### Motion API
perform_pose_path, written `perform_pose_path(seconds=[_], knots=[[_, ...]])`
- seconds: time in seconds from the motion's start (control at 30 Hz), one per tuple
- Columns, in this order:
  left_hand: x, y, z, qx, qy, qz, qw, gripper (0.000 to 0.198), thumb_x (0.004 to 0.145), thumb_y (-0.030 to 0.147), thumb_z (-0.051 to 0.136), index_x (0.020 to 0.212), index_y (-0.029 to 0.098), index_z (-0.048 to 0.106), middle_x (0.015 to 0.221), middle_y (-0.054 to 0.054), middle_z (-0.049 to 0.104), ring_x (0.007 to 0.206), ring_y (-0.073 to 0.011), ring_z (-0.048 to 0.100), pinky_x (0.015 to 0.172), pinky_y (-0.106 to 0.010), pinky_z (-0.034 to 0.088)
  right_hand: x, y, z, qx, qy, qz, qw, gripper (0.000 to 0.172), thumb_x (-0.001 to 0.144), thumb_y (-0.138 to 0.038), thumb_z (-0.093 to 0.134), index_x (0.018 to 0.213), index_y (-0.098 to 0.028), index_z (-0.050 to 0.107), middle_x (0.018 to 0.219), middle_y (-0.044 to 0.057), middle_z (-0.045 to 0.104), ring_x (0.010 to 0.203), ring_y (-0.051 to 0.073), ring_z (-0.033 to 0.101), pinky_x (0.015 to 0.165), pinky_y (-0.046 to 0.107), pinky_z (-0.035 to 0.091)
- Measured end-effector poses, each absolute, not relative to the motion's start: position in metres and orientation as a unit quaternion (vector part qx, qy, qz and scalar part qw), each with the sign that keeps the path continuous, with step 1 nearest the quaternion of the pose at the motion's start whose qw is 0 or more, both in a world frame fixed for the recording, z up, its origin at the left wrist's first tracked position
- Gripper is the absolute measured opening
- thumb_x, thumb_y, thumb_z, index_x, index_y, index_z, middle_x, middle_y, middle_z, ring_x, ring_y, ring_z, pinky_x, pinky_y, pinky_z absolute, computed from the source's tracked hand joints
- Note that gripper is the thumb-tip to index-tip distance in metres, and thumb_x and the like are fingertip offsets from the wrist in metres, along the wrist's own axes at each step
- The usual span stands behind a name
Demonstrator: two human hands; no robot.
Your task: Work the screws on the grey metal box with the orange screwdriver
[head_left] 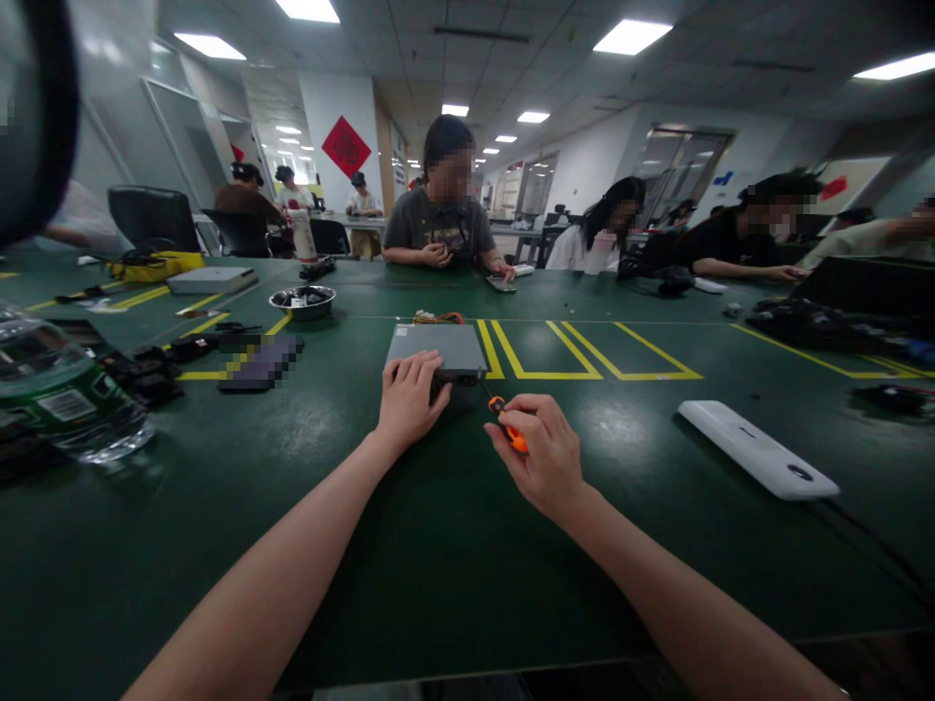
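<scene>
A grey metal computer power supply (457, 346) lies flat on the green table, with a bundle of coloured wires (438, 317) at its far side and a dark socket in its near face. My left hand (413, 397) grips its near left part, fingers over the top and thumb by the near face. In my right hand (544, 453) is an orange and black screwdriver (516, 438), its shaft tilted toward the near right corner of the power supply. Whether the tip touches a screw is too small to tell.
To the right lies a white device (756, 450) with a black cable. A metal bowl (303, 302) of small parts, a white box (211, 280) and a large water bottle (62, 399) are on the left. Across the table (467, 545) sits a person (445, 219).
</scene>
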State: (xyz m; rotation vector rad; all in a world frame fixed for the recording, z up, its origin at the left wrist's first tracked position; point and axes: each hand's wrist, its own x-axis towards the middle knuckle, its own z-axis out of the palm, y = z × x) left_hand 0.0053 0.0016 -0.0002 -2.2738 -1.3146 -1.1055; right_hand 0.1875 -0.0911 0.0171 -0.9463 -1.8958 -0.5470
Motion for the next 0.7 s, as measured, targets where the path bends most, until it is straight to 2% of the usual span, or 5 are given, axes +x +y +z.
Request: perform_pose_path(seconds=[0.17,0.4,0.7], knots=[[0.0067,0.004,-0.0015,-0.779,-0.463,-0.397,0.143,0.027,0.084,0.035,0.047,0.108,0.023,0.049,0.122,-0.005,0.055,0.116,-0.0213,0.045,0.097,-0.04,0.026,0.1865,-0.0903,0.0164,-0.379,-0.769,-0.214,0.469,0.029,0.078,-0.018,0.055,0.103,-0.02,0.042,0.092,0.007,0.054,0.084,0.017,0.053,0.072,0.032,0.048],[0.0078,0.0059,-0.0022,-0.774,-0.469,-0.402,0.136,0.023,0.085,0.032,0.047,0.106,0.024,0.05,0.121,-0.005,0.056,0.115,-0.0208,0.046,0.096,-0.04,0.026,0.1837,-0.0902,0.0156,-0.374,-0.783,-0.212,0.45,0.023,0.078,-0.017,0.054,0.099,-0.02,0.045,0.092,0.007,0.053,0.085,0.017,0.051,0.072,0.032,0.048],[0.0082,0.0053,-0.0015,-0.771,-0.473,-0.402,0.145,0.022,0.083,0.031,0.049,0.104,0.024,0.05,0.119,-0.004,0.057,0.112,-0.021,0.047,0.095,-0.04,0.026,0.1856,-0.091,0.0175,-0.416,-0.755,-0.215,0.459,0.025,0.078,-0.021,0.055,0.099,-0.02,0.043,0.09,0.006,0.052,0.082,0.017,0.053,0.068,0.032,0.048]])
